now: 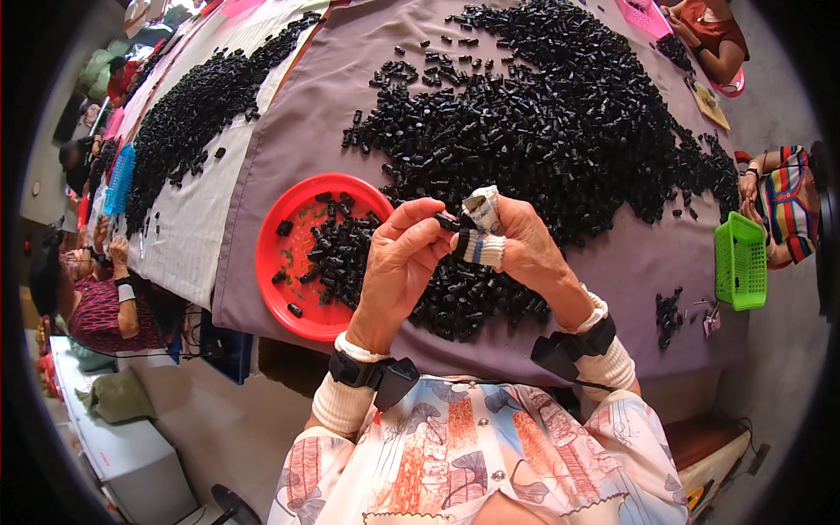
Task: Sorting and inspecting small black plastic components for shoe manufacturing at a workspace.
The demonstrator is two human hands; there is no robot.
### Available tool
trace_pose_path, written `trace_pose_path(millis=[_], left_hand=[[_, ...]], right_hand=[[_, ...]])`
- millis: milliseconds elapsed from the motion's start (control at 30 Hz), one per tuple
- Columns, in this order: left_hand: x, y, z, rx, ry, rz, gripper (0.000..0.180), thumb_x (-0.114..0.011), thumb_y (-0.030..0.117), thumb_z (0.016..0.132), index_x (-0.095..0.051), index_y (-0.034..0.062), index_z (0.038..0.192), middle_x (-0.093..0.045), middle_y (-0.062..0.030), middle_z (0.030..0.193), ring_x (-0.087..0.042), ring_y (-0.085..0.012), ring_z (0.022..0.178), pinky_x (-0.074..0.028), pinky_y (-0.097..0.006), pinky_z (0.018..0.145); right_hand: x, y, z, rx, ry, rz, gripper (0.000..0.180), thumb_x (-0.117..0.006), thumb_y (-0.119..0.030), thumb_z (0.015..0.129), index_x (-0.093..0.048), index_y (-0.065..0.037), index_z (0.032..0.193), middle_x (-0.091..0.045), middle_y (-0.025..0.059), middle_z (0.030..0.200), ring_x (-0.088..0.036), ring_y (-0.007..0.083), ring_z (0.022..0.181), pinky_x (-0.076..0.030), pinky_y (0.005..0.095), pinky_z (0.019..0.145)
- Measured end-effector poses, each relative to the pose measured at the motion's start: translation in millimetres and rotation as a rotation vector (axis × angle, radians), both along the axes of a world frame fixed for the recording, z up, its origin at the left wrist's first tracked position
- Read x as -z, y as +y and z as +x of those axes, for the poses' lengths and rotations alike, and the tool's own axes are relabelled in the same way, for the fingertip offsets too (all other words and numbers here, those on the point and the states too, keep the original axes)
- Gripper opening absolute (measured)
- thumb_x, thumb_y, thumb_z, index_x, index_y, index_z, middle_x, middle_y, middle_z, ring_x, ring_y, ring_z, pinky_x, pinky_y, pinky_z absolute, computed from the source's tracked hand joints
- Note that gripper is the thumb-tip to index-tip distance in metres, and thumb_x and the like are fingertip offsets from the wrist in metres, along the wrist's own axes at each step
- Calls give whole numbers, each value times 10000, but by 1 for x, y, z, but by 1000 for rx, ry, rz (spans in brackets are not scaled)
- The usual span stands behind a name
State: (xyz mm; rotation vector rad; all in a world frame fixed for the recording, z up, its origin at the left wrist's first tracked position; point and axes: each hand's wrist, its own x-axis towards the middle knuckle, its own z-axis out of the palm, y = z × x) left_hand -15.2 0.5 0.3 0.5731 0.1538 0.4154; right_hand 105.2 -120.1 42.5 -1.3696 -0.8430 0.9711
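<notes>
My left hand [395, 267] pinches a small black plastic part [446, 221] between thumb and fingertips, in front of my chest. Close beside it, my right hand [528, 249] is closed round a white knitted cloth [482, 248] with a blue stripe, which wraps about its fingers. Some black shows at the cloth's edge, but I cannot tell whether it belongs to the same part. Below my left wrist and to its left, a round red tray [270, 254] holds many similar black parts. Beyond both hands spreads a large pile of black parts [525, 131].
A mauve cloth [306, 131] covers my table. At the right edge stands a green basket [740, 262], near a person in a striped top [792, 206]. Another black pile [188, 122] lies on a pale cloth at left, with a blue basket [120, 179] and people seated alongside.
</notes>
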Motion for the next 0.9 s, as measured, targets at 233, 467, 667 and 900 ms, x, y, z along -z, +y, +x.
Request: trace_pose_path(millis=[233, 467, 667, 900], left_hand=[[-2, -1, -6, -19, -20, 92, 180, -527, 64, 875, -559, -14, 1034, -614, -102, 954, -609, -158, 849, -513, -301, 744], [-8, -3, -5, 55, 99, 40, 203, -529, 63, 874, -552, -15, 1061, -617, -98, 946, -594, -143, 809, -508, -277, 704], [3, -6, 3, 33, 105, -103, 216, -523, 53, 874, -544, -13, 1078, -615, -87, 919, -588, -129, 780, -499, -259, 705], [-1, -10, 8, 10, 206, -69, 228, -522, 49, 875, -545, -17, 1092, -610, -70, 908, -579, -106, 774, -489, -241, 712]], right_hand=[[1, 2, 1, 45, -47, -25, 250, -679, -125, 767, -567, -26, 967, -558, -43, 780, -476, 20, 678, -421, 192, 595], [0, 4, 4, 63, -141, -83, 254, -669, -128, 769, -570, -16, 974, -566, -29, 757, -472, 26, 669, -419, 199, 582], [14, -3, 6, 48, -199, 55, 253, -692, -171, 740, -588, -11, 906, -567, -11, 709, -473, 43, 636, -417, 229, 557], [16, 0, 6, 66, -321, -16, 256, -695, -210, 727, -575, -4, 820, -544, 22, 652, -478, 69, 602, -411, 259, 536]])
